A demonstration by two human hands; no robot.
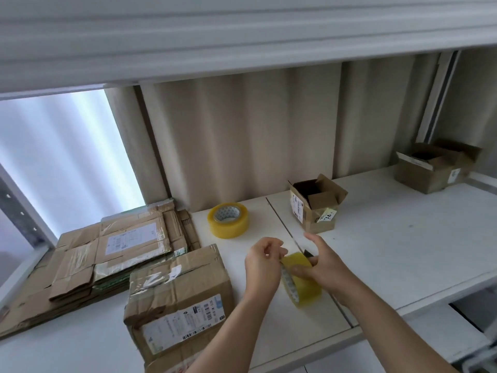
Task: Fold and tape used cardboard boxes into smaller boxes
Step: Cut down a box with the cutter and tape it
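My right hand [321,265] grips the tape roll [302,281] above the table [403,238], and my left hand [262,261] pinches its edge. A box [177,305] sits near left; a spare roll [228,219] lies farther back.

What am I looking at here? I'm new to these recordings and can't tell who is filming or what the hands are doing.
There is no machine here: a person wears a camera on the head, so the one picture looks forward and down at their own bare hands over a white table. The right hand grips a roll of yellowish tape, and the left hand picks at the roll's edge, probably finding the tape's end. A closed cardboard box sits at the near left, with a stack of flattened boxes behind it. A second tape roll lies further back. Two small open boxes stand to the right, one near and one far.
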